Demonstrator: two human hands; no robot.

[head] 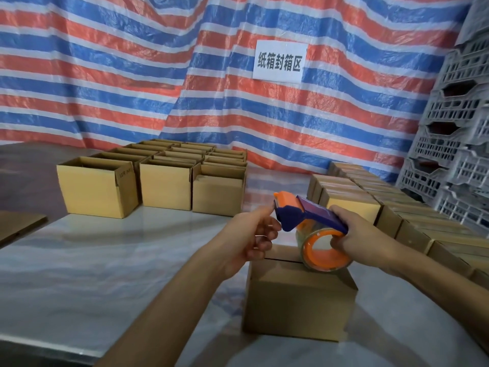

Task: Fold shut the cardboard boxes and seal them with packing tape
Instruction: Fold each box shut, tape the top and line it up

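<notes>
Quick tally: one closed brown cardboard box [299,300] up front. Above it there's one blue and orange tape dispenser [317,211] with one clear tape roll [322,264], plus two hands: left hand [254,234] and right hand [354,234]. Behind and left of that box are open cardboard boxes [164,186], three across the front, with the rows behind too packed to count. To its right are taped boxes [354,205], way too many to count. Behind it is one white paper sign [279,60].

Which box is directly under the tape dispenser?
The lone closed box nearest the camera, its flap seam visible; open boxes stand back left, closed rows fill the right.
</notes>
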